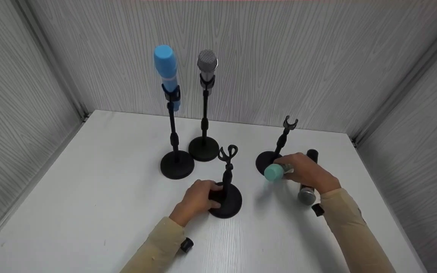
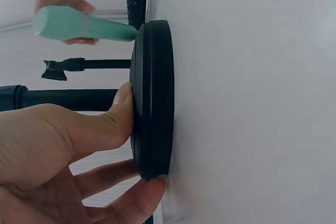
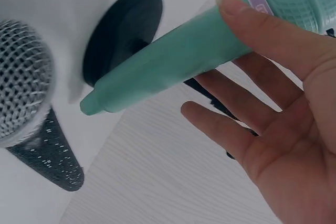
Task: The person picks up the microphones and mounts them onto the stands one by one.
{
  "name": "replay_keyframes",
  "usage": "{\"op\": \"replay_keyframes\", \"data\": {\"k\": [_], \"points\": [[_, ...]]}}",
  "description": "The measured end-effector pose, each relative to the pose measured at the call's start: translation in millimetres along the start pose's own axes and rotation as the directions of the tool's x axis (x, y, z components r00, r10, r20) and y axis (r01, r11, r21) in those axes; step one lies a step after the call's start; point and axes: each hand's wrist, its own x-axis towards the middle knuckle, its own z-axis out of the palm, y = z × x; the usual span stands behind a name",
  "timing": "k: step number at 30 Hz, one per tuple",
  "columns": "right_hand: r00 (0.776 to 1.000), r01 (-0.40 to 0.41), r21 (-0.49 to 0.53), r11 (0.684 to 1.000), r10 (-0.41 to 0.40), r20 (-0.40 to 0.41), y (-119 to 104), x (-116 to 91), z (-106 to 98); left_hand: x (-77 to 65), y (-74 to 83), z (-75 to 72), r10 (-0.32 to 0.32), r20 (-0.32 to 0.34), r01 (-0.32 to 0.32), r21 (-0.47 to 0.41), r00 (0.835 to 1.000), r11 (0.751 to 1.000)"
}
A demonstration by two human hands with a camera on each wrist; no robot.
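Note:
My left hand (image 1: 197, 199) grips the round black base of a small microphone stand (image 1: 230, 203). In the left wrist view its thumb lies on the base's upper face, with a fingertip at the rim. That stand's clip holds nothing. My right hand (image 1: 309, 172) holds a mint-green microphone (image 3: 173, 61) above the table, between thumb and fingers, its thumb near the pale band. Beneath the right forearm side lies a black microphone with a silver mesh head (image 1: 306, 196). Just behind the right hand stands another microphone stand (image 1: 281, 142) with a bare clip.
Toward the back left, a blue microphone (image 1: 165, 64) sits in one stand (image 1: 177, 165), and a silver-headed microphone (image 1: 207, 62) in another stand (image 1: 203, 149). The white table (image 1: 89, 182) meets grey wood-grain panels (image 1: 317, 64) at the back and sides.

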Motion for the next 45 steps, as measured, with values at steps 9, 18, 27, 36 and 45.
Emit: {"op": "replay_keyframes", "data": {"k": [9,18,27,36,45], "points": [[1.000,0.008,0.088,0.996,-0.006,-0.020,-8.1,3.0,-11.8,-1.0,2.2,-0.9,-0.008,0.002,0.008,-0.009,1.000,1.000],[0.998,0.059,0.148,0.987,-0.052,-0.047,-18.6,6.9,-17.7,-1.3,3.3,-0.5,-0.008,-0.005,0.008,-0.016,1.000,1.000],[0.988,0.102,0.204,0.974,-0.074,-0.137,-35.5,20.9,-16.9,-1.0,2.7,0.5,-0.011,0.009,0.011,-0.001,1.000,1.000],[0.961,0.197,0.222,0.955,-0.144,-0.234,-76.7,44.2,-18.1,-1.4,0.9,-0.4,-0.002,0.006,0.002,0.008,1.000,1.000],[0.904,0.353,0.304,0.885,-0.238,-0.355,-116.7,67.4,-13.4,-1.1,-2.1,-0.7,-0.003,0.011,0.003,0.022,1.000,1.000]]}}
